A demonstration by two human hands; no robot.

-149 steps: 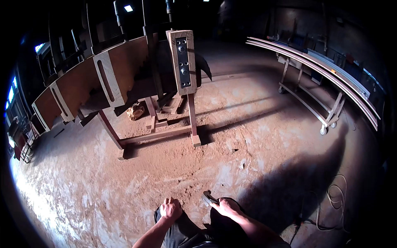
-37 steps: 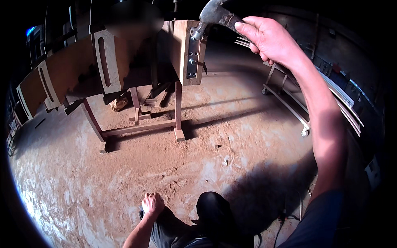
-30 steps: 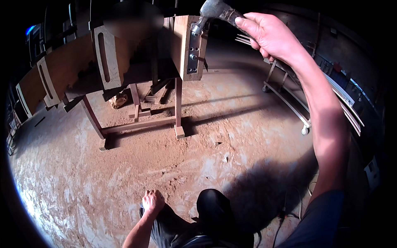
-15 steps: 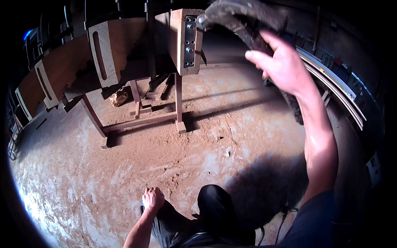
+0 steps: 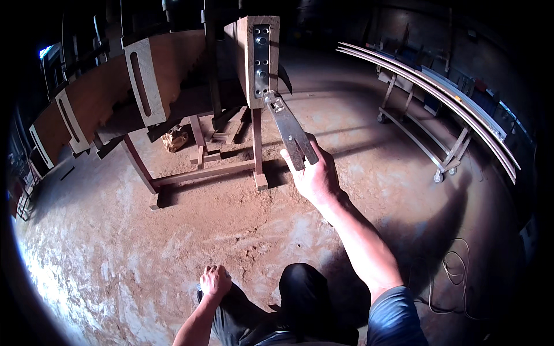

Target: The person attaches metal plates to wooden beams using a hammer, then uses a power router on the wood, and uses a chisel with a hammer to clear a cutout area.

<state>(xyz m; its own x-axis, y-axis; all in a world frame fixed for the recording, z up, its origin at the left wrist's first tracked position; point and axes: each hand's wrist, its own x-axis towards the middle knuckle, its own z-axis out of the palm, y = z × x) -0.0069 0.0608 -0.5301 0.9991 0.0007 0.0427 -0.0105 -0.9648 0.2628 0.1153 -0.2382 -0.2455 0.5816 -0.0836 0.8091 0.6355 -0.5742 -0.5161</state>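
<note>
My right hand (image 5: 314,176) is closed around a claw hammer (image 5: 288,124), held out with its small round end at the lower end of a metal plate (image 5: 261,55); contact is unclear. The plate, with bolts and holes, sits in the end of a pale wooden block (image 5: 250,60). This block forms part of a clamped assembly of curved brown boards (image 5: 173,66) on a wooden stand (image 5: 205,179). My left hand (image 5: 214,281) rests on my left knee with curled fingers; whatever is under them is hidden.
A wheeled rack (image 5: 415,130) carrying long boards (image 5: 427,83) stands at the right. Sawdust covers much of the floor (image 5: 144,248), where a coiled cable (image 5: 453,271) lies at lower right. A crumpled tan object (image 5: 173,138) lies under the assembly.
The hammer has come down from the upper right to the plate's lower end, and my right hand has moved down and left. My left hand stays on the knee.
</note>
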